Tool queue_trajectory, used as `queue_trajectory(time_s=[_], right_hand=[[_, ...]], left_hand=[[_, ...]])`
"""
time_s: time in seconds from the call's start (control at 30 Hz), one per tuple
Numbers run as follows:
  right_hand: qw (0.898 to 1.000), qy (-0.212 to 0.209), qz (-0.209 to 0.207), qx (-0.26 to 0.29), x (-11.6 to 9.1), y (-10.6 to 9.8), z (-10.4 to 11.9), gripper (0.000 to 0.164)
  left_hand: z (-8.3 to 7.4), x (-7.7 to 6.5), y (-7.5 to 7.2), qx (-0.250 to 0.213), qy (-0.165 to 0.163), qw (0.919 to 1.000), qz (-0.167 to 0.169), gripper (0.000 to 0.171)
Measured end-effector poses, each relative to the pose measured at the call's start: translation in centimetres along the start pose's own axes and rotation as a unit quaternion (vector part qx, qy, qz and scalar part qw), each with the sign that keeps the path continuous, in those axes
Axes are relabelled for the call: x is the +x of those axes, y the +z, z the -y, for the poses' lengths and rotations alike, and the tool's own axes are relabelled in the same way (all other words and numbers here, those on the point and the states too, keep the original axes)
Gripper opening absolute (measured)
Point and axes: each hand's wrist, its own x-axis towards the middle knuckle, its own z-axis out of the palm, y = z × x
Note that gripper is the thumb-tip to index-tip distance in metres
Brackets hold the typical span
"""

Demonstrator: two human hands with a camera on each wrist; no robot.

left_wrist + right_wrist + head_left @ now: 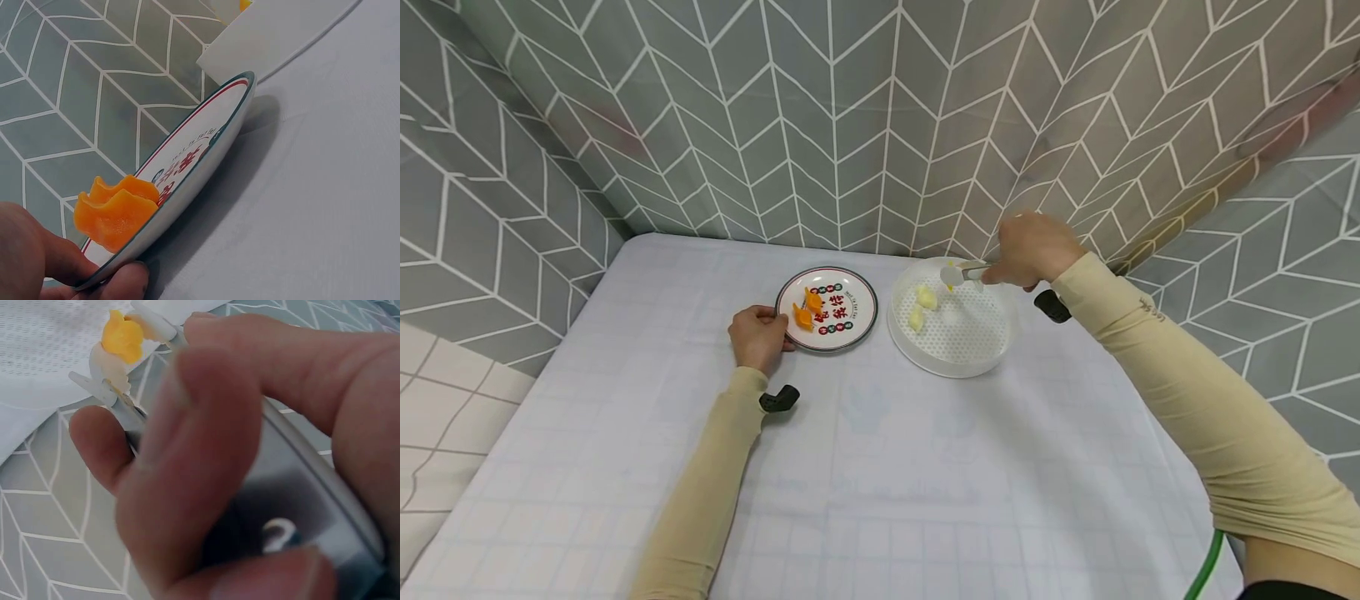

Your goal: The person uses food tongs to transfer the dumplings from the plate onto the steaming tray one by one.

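My left hand (758,337) pinches the left rim of a round plate (859,327) with red lettering and a dark green edge, thumb above and fingers below. In the left wrist view, the plate (225,131) holds crinkled orange dumpling-like pieces (115,215). My right hand (1036,248) grips metal tongs (976,272) with pale tips over the back of a white steamer tray (955,367). Between the tong tips in the right wrist view shows a yellow piece (122,337); whether they squeeze it I cannot tell. Pale yellow pieces (927,297) lie on the tray's perforated bottom.
A white cloth (865,467) covers the table. Behind it hangs a grey curtain (850,125) with white chevron lines, close to my right hand. The plate and tray stand side by side near the back edge. A green cord (1206,567) shows at lower right.
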Motion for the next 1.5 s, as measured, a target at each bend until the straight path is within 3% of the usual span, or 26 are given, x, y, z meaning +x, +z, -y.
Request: queue_trajectory(time_s=[0.27,0.57,1.5], right_hand=[[0.999,0.007,0.006,0.034,0.4,1.7,-1.0,0.040],[0.999,0.007,0.027,0.024,0.1,3.0,-0.9,0.038],[0.998,0.013,0.051,0.039,0.1,2.8,-0.7,0.040]], left_hand=[[0.1,0.0,0.2,0.001,0.003,1.0000,0.002,0.034],[0.1,0.0,0.2,0.000,0.005,1.0000,0.005,0.032],[0.1,0.1,0.2,0.013,0.001,0.9999,-0.004,0.032]])
